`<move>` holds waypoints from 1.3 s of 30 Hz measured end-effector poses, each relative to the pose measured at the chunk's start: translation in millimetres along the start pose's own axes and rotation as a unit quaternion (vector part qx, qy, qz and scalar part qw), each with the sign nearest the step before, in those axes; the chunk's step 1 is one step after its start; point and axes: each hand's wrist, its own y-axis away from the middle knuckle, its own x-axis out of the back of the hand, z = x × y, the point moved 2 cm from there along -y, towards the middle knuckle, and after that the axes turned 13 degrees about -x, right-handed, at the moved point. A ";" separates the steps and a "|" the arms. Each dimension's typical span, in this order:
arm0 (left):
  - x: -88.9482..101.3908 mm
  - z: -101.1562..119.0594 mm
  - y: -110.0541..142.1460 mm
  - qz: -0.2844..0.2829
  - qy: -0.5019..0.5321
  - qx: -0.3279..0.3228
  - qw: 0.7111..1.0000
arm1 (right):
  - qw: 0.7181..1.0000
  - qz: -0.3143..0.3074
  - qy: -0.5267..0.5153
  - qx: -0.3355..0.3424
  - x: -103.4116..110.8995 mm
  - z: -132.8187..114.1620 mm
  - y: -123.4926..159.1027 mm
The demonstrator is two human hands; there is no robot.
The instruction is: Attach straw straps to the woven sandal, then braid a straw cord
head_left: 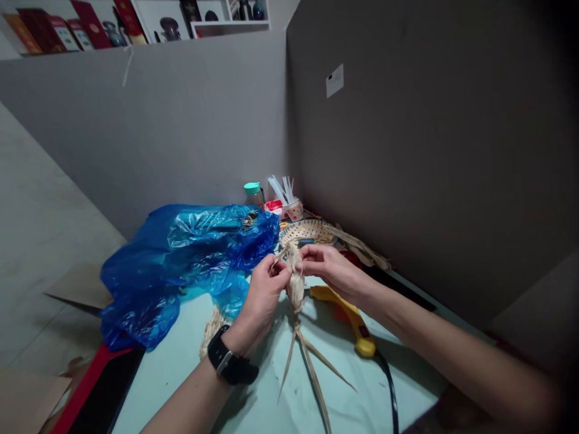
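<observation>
Both hands meet over a pale green table, pinching a small woven straw piece. My left hand, with a black watch on its wrist, grips the piece's left side with closed fingers. My right hand pinches its upper right part. Long loose straw strips hang from the piece and splay down over the table. A second straw bundle lies under my left wrist.
A crumpled blue plastic bag fills the table's left. A woven basket sits behind the hands. A yellow glue gun with a black cord lies at right. A green-lidded jar and a cup of sticks stand in the corner between grey partitions.
</observation>
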 end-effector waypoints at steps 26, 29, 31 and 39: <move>62.9 -17.0 -8.2 0.089 0.074 0.136 0.984 | 0.867 0.257 0.412 0.114 59.2 -71.9 47.0; 51.6 -4.9 4.2 0.049 0.091 0.119 0.988 | 0.819 0.276 0.485 0.134 65.2 -50.7 35.3; 40.6 4.9 11.5 0.032 0.096 0.101 0.990 | 0.823 0.223 0.505 0.134 50.9 -35.0 35.4; 1.4 30.8 46.8 -0.012 0.015 0.029 0.999 | 0.983 -0.045 0.163 0.064 -36.4 -4.5 44.5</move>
